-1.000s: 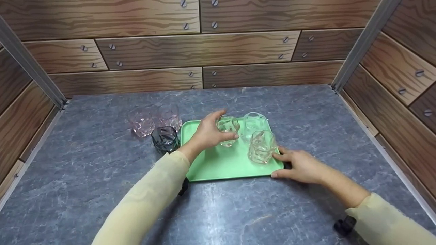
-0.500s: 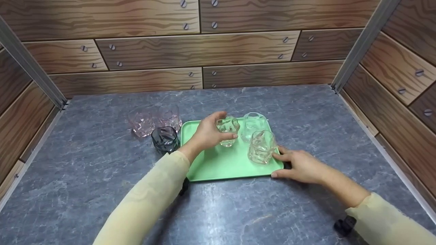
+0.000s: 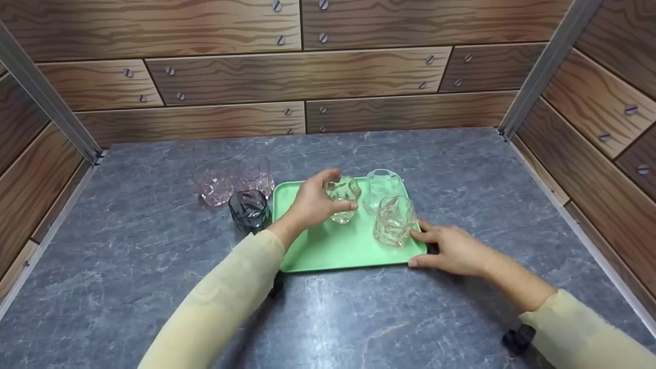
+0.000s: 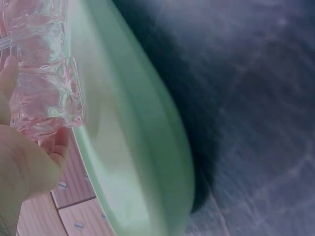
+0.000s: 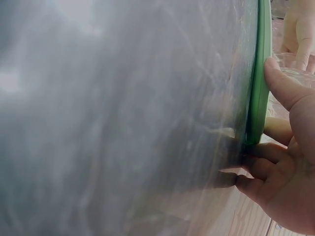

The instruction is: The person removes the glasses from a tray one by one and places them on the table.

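The left hand [image 3: 312, 202] pinches a clear, faceted glass tumbler [image 3: 344, 189] between thumb and fingers, upright over the rectangular light-green tray [image 3: 323, 253]; whether its base touches, I cannot tell. Two more clear glass tumblers [image 3: 393, 228] stand to its right, the front one just beside the right hand [image 3: 453, 251], which grips the tray's near right corner. The tray's long axis runs left to right. The right wrist view shows bent fingers there, hidden in the head view

No legible text, labels, brands, numbers or signs on anything in any of the views.
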Motion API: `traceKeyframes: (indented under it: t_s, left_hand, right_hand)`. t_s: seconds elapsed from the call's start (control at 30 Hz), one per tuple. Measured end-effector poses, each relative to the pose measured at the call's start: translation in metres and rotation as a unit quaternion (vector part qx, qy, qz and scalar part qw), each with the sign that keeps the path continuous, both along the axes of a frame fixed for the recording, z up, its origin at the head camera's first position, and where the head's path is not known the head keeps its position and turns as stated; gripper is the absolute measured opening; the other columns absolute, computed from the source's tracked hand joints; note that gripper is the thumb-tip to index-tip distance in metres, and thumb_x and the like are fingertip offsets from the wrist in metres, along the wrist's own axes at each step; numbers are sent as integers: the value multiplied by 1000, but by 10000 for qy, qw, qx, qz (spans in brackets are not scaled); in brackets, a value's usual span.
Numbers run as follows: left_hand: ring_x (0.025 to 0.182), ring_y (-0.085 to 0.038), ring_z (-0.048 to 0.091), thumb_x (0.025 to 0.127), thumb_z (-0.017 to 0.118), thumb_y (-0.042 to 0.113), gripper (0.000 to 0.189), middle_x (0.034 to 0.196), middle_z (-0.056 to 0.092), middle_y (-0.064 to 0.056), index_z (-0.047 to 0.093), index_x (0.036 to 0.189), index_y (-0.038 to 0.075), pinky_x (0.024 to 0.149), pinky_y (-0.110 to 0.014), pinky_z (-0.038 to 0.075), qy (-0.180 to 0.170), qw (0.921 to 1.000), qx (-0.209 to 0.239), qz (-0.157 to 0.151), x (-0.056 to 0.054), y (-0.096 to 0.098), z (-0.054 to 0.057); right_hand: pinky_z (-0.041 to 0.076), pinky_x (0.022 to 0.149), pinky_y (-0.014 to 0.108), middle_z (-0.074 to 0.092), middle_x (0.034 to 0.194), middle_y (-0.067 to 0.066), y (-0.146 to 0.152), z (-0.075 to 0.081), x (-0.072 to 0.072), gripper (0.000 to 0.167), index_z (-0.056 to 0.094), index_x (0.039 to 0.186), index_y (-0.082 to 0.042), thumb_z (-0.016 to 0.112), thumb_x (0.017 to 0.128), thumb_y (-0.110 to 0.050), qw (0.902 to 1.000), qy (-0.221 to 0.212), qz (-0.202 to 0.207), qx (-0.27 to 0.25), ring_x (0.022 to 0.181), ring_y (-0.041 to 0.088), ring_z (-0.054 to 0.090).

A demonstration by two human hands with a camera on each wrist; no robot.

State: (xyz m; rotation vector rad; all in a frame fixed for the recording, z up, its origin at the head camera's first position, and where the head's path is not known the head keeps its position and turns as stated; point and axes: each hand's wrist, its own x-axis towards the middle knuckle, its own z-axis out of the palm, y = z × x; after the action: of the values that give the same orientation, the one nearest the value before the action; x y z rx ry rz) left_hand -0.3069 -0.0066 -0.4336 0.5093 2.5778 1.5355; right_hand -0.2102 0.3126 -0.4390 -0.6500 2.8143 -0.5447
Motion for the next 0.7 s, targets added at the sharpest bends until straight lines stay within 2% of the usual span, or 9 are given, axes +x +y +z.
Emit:
traceKeyframes:
  t_s: [0.2, 0.43, 0.7]
  left_hand:
    - [135, -28, 57, 82, 95, 29, 89, 147, 61, -10, 51, 155, 5, 113, -41, 47, 108, 9999, -20, 70, 9, -4, 12]
    - [135, -26, 55, 82, 95, 35, 90, 146, 62, -6, 51, 155, 8, 111, -42, 48, 222, 9996, 57, 176, 20, -17, 37]
    - [134, -22, 55, 82, 94, 39, 89, 145, 61, -1, 52, 156, 13, 109, -42, 49, 384, 9992, 63, 120, 32, -32, 68]
  right_hand:
    - [37, 114, 69, 39, 160, 32, 0, -1, -1, 87, 56, 151, -2, 73, 92, -65, 10000, 14, 38, 10, 140, 56, 45]
    - [38, 114, 68, 39, 160, 32, -1, -1, -3, 87, 56, 150, -1, 73, 92, -65, 10000, 22, 79, 41, 140, 56, 46]
    - [37, 115, 68, 38, 160, 32, 0, 0, -2, 86, 56, 150, -1, 74, 92, -62, 10000, 3, 35, 24, 141, 56, 45]
